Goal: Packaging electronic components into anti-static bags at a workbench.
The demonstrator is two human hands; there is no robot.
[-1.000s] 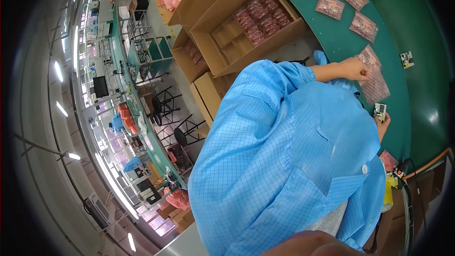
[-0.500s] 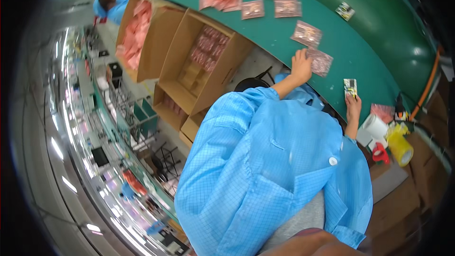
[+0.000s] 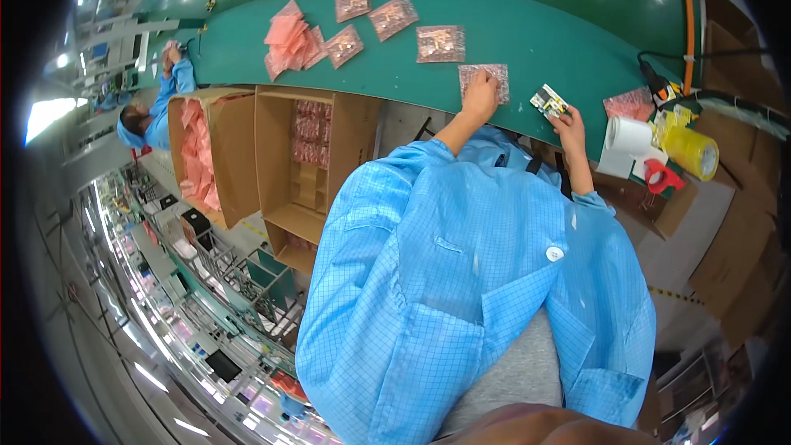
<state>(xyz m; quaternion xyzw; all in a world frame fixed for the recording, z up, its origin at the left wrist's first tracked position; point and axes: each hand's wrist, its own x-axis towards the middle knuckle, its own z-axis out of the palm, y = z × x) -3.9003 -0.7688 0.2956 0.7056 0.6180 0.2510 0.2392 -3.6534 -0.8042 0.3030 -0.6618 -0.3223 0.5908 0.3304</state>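
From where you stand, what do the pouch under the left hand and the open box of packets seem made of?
The pouch is probably thin, slightly shiny plastic bubble film: pale pink and dimpled. The open box looks like matt cardboard, perhaps corrugated, from its plain brown walls.

The green counter (image 3: 395, 74) stretches across the top of the view. On it, as seen from the view's middle, a pile of pink bags (image 3: 288, 43) lies at eleven o'clock, four filled bubble bags (image 3: 393, 18) around twelve, one more bubble bag (image 3: 503, 91) at one, another pink bag (image 3: 629, 105) at two.
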